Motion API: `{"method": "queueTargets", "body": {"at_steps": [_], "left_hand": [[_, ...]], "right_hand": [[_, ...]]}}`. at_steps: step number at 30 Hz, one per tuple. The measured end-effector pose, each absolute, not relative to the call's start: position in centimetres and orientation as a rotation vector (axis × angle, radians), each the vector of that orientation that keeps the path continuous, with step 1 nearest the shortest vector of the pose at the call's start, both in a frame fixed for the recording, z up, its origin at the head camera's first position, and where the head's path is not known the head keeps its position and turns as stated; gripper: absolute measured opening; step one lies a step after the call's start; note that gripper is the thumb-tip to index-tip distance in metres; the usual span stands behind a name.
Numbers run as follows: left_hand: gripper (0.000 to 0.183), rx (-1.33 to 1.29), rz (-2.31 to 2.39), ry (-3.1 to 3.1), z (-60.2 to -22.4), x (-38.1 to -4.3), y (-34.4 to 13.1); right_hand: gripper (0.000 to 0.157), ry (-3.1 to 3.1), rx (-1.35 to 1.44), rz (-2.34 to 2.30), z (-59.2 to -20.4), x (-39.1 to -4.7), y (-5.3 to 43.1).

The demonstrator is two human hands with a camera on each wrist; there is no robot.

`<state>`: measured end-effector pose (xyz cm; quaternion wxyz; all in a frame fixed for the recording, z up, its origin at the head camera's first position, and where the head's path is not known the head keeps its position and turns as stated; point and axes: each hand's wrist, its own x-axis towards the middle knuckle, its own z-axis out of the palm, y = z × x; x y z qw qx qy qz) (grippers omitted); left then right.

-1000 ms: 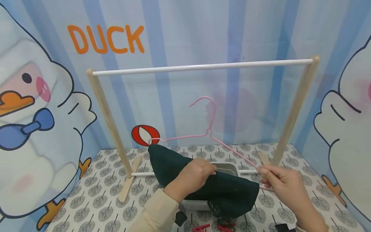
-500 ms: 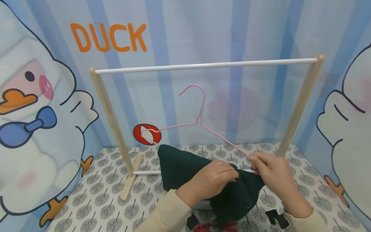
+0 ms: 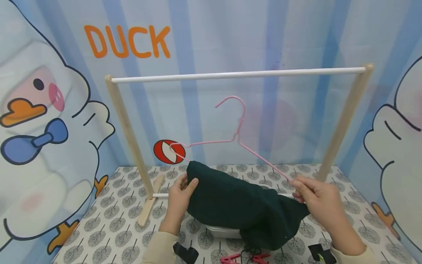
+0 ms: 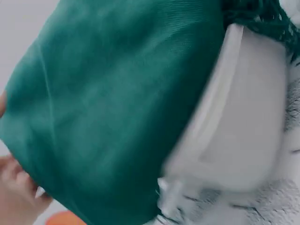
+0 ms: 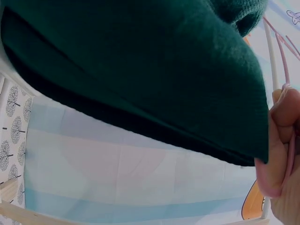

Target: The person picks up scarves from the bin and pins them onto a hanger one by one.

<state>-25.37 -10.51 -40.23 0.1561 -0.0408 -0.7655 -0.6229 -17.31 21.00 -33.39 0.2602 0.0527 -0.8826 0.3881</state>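
My left hand (image 3: pixel 178 196) pinches the green cloth (image 3: pixel 230 201) at its 9 o'clock edge; my right hand (image 3: pixel 319 200) grips the pink hanger (image 3: pixel 238 135) at its 4 o'clock corner. The cloth hangs towards 6 o'clock.

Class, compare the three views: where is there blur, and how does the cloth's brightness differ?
Left wrist view: white container and left hand blurred, green cloth comparatively bright; right wrist view: cloth darker, nearly black along its lower edge; head view: orange lettering crisp, lighting fairly even.

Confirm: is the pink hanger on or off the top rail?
Off; the right hand grips the pink hanger, its hook below the top rail.
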Motion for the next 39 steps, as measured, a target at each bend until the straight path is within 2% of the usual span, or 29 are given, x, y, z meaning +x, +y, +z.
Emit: {"method": "queueTargets", "body": {"at_steps": [5, 11, 19, 23, 28, 35, 39], "left_hand": [[0.032, -0.082, -2.01, -2.238, -41.0, -25.9, -10.9], [0.018, -0.045, -2.101, -1.981, -37.8, -26.8, -11.1], [0.029, -0.111, -2.072, -2.04, -33.4, -27.3, -11.3], [0.035, 0.05, -1.824, -2.295, -33.4, -27.6, -12.4], [0.027, 0.146, -1.467, -2.378, -34.1, -27.7, -12.7], [0.061, -0.037, -1.328, -2.159, -34.7, -27.3, -12.6], [0.051, -0.226, -1.315, -2.212, -34.1, -27.9, -14.1]], "right_hand": [[0.016, -2.378, 0.168, 1.023, -33.5, -17.2, 21.1], [0.011, -2.384, 0.221, 0.986, -33.9, -17.0, 21.5], [0.014, -2.36, 0.232, 1.042, -34.4, -16.9, 22.1], [0.013, -2.299, 0.265, 1.05, -34.3, -16.7, 22.4], [0.012, -2.275, 0.29, 1.014, -33.6, -16.8, 22.4], [0.013, -2.294, 0.281, 1.053, -33.0, -17.1, 22.1], [0.013, -2.287, 0.297, 1.064, -33.1, -17.2, 22.6]]}}
